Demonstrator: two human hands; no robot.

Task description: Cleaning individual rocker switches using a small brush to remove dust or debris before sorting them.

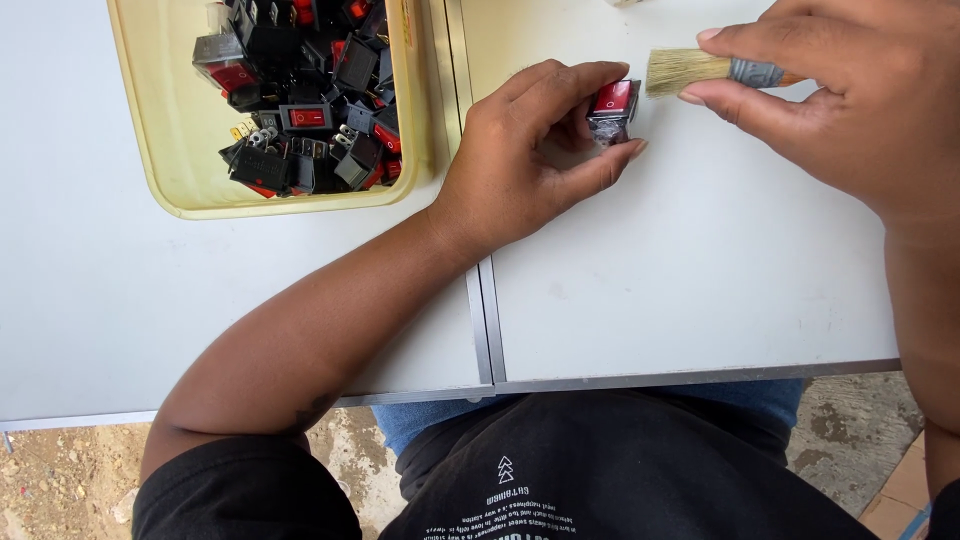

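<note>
My left hand [530, 150] pinches a small black rocker switch with a red button [612, 105] between thumb and fingers, just above the white table. My right hand [850, 95] grips a small paintbrush [700, 70] by its metal ferrule. Its pale bristles point left and end right beside the switch, nearly touching it.
A pale yellow tray [180, 150] at the upper left holds several black and red rocker switches [305, 100]. A metal seam [485, 320] runs down the white table [700, 280] between the two panels. The table's front edge lies just above my lap, with bare ground below.
</note>
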